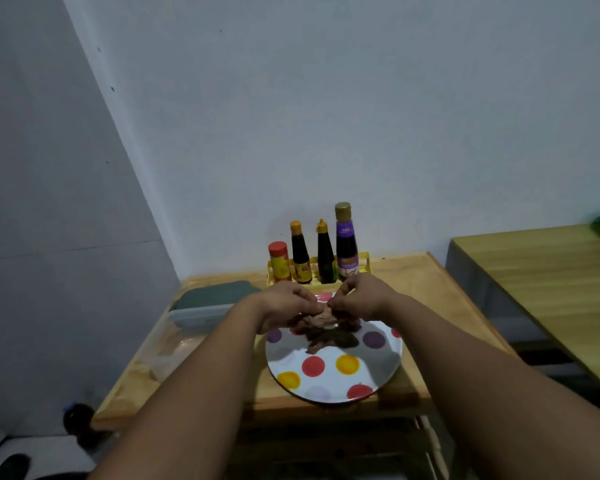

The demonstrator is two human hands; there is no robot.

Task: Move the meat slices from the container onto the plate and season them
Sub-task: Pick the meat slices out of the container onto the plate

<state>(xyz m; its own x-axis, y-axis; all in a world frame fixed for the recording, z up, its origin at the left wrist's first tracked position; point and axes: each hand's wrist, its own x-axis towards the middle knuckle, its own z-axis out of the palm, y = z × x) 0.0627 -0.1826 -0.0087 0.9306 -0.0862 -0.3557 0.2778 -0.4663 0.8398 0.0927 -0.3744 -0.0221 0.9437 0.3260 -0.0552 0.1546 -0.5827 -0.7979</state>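
Observation:
A white plate (pixel 329 382) with coloured dots sits on a small wooden table (pixel 444 306). Dark meat slices (pixel 333 339) lie on its far half. Above them both hands hold one pale meat slice (pixel 321 317): my left hand (pixel 284 308) grips its left side, my right hand (pixel 357 299) pinches its right end. A clear plastic container (pixel 187 327) stands left of the plate, partly hidden by my left forearm; its contents are hard to make out.
A yellow rack (pixel 361 263) at the table's back holds a red-capped shaker (pixel 279 261) and three dark sauce bottles (pixel 326 254). A dark green lid (pixel 219 294) lies behind the container. A second table (pixel 551 282) stands to the right. Walls close in behind and left.

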